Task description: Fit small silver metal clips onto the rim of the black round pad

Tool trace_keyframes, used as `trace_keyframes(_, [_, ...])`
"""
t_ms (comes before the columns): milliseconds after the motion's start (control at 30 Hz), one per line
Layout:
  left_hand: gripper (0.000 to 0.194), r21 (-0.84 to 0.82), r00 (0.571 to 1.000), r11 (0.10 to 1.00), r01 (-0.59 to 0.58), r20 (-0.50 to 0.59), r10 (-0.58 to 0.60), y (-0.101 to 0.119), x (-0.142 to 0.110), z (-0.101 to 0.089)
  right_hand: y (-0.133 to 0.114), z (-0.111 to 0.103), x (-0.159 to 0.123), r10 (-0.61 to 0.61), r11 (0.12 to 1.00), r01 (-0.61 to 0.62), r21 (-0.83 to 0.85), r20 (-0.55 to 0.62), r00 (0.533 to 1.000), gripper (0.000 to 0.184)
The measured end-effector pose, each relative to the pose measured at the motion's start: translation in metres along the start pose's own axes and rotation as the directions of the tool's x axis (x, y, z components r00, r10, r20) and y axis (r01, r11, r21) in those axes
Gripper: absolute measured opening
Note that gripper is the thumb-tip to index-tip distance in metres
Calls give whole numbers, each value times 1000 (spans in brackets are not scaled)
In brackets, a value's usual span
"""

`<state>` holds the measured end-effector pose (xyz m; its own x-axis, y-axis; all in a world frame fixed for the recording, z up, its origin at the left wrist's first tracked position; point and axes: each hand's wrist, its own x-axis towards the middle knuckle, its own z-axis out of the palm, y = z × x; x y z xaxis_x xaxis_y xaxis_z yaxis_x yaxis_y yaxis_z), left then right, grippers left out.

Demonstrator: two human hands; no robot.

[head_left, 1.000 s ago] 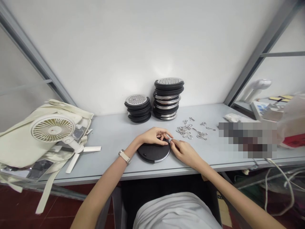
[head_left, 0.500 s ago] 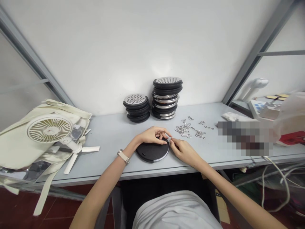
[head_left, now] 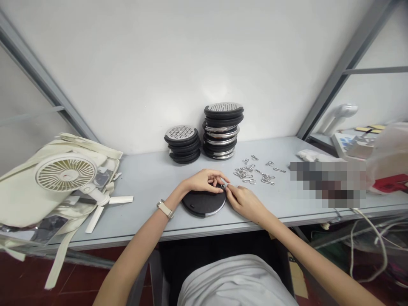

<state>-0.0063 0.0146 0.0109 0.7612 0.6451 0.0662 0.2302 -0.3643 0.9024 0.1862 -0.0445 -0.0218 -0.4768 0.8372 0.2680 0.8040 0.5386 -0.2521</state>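
Holding small metal clip (head_left: 223, 186) at rim of round black disc (head_left: 204, 204)

Disc flat on bench (head_left: 143, 178), near middle. Right hand (head_left: 245, 202): grip pinched closed on clip at disc's far right rim. Left hand (head_left: 205, 180): grip half curled over disc's far side; can't tell if it holds anything. Loose clips (head_left: 245, 173) to right, shorter stack (head_left: 182, 145) and taller stack (head_left: 223, 135) far.
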Motion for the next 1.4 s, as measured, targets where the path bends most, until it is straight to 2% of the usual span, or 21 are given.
trace_keyframes(500, [44,-29,1000,1000,-6,-1,6,0,1,0,2,-8,-2,42,945,-48,325,27,999,31])
trace_keyframes(1400, [46,-57,1000,998,16,-18,-17,-1,0,0,3,-8,-3,-30,952,25,305,10,1000,29])
